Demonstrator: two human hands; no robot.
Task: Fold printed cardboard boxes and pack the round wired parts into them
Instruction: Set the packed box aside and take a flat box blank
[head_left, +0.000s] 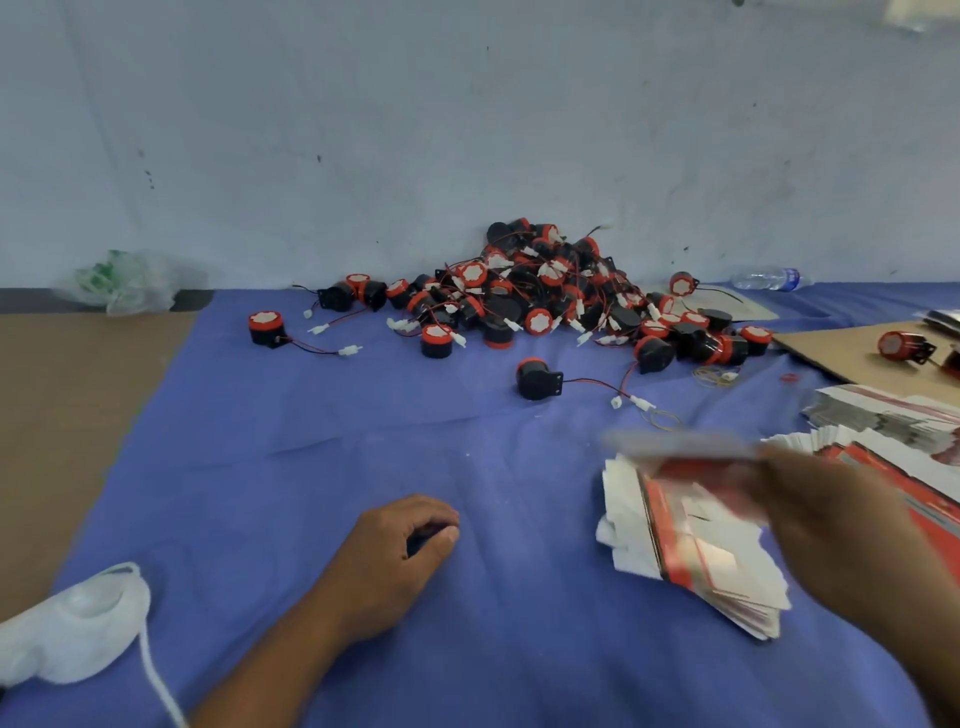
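Our left grip (410, 540) rests on the blue cloth (311, 467) at 6 o'clock, fingers loosely curled with nothing seen in them. Our right grip (831, 519), at 3 o'clock and blurred, pinches one flat red-and-white printed cardboard box blank (675, 444) by its edge. It is held above a fanned stack of the same flat blanks (691, 556) lying on the cloth. The heap of black-and-red round wired parts (545, 296) sits at 12 o'clock against the pale wall (467, 130). One stray part (537, 379) lies just below the heap. A white face mask (78, 634) lies at 8 o'clock.
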